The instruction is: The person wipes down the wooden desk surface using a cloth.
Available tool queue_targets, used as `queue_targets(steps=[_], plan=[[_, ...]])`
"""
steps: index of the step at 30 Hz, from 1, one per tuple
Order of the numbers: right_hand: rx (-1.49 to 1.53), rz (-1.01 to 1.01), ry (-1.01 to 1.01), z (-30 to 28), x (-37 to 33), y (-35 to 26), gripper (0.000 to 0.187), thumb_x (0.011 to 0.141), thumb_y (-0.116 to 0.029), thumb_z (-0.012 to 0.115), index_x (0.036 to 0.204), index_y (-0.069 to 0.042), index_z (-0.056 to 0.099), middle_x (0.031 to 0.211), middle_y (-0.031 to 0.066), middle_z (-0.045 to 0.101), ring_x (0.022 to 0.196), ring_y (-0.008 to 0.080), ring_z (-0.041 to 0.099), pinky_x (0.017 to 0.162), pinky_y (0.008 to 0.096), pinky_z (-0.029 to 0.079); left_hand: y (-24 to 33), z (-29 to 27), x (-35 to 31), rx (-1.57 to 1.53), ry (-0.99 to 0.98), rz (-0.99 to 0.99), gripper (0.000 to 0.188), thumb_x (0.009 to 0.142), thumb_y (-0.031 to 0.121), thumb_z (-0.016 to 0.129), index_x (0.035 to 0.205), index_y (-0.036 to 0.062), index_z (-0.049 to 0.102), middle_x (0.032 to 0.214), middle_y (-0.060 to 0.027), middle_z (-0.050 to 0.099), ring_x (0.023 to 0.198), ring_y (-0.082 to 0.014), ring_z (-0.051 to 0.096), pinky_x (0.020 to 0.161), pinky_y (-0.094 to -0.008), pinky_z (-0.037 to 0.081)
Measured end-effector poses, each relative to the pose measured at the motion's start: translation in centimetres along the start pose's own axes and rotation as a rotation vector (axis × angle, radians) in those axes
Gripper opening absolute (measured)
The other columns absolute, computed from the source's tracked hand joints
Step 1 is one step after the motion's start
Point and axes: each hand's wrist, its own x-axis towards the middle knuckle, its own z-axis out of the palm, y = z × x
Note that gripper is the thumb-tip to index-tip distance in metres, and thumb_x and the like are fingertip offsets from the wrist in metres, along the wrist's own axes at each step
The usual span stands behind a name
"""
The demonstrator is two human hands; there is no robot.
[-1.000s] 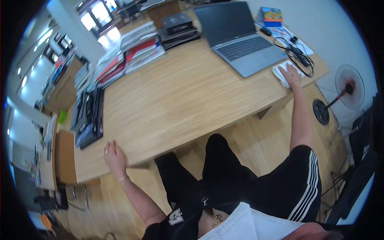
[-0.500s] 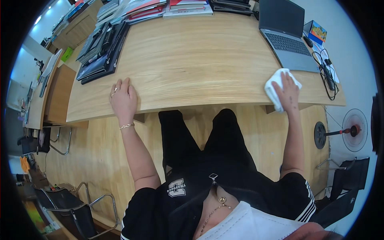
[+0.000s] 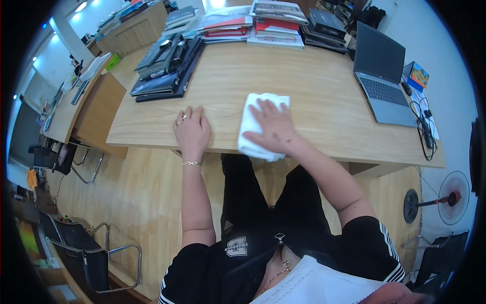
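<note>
White cloth [image 3: 248, 120] lies under the right hand [image 3: 273, 127], palm down, fingers spread, lapping the front edge of the desk [image 3: 324, 86]; left hand [image 3: 192, 130] rests loosely extended, nothing visible held. Cloth now sits mid-desk, not near the laptop [image 3: 382, 81] as earlier, apparently shifting work there

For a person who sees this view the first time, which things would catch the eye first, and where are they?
Probably first is the white cloth under the spread right hand, at the front edge of the wooden desk; the left hand rests to its left. Next may come the open laptop with its dark screen, at the desk's right side, and the red-and-white stack along the far edge.
</note>
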Motion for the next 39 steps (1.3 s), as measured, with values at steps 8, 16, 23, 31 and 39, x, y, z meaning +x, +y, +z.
queue_targets(steps=[8,16,23,31,39], plan=[[0.037,-0.196,-0.001,1.1,4.0,-6.2,0.081,0.091,-0.065,0.041,0.149,-0.008,0.036,0.156,0.0193,0.029,0.144,0.0375,0.026,0.116,0.0561,0.016,0.1,-0.2,-0.2,-0.050,0.012,0.013,0.037,0.089,0.023,0.052,0.121,0.0092,0.066,0.129,-0.0187,0.060,0.123,-0.0398,0.051,0.106,-0.0510,0.035],[0.077,-0.166,-0.025,-0.5,2.3,1.4,0.080,0.090,-0.065,0.044,0.150,-0.012,0.036,0.157,0.0159,0.030,0.145,0.0332,0.025,0.119,0.0497,0.014,-0.1,-0.1,-0.2,-0.033,-0.003,-0.017,0.037,0.090,0.023,0.051,0.122,0.0112,0.066,0.132,-0.0176,0.059,0.126,-0.0386,0.050,0.108,-0.0496,0.034],[-0.026,0.213,0.055,-2.2,-1.7,15.5,0.077,0.089,-0.064,0.049,0.147,-0.013,0.042,0.156,0.0133,0.033,0.145,0.0318,0.028,0.117,0.0544,0.017,0.0,-0.2,-0.2,-0.032,0.003,-0.022,0.037,0.090,0.022,0.051,0.122,0.0085,0.065,0.132,-0.0191,0.058,0.126,-0.0395,0.049,0.108,-0.0506,0.032],[-0.103,0.556,0.113,-3.3,-1.2,24.4,0.080,0.088,-0.066,0.048,0.148,-0.014,0.041,0.156,0.0135,0.033,0.144,0.0316,0.030,0.115,0.0567,0.020,0.4,-0.3,-0.2,-0.028,0.013,-0.025,0.037,0.089,0.022,0.051,0.121,0.0085,0.066,0.130,-0.0190,0.059,0.125,-0.0393,0.050,0.108,-0.0493,0.033],[-0.043,0.409,0.063,-1.9,6.5,14.6,0.083,0.087,-0.070,0.045,0.147,-0.013,0.041,0.156,0.0152,0.032,0.144,0.0314,0.028,0.115,0.0583,0.020,0.4,-0.6,-0.1,-0.026,0.051,-0.028,0.036,0.089,0.021,0.052,0.119,0.0075,0.066,0.127,-0.0182,0.061,0.123,-0.0382,0.052,0.104,-0.0499,0.035]])
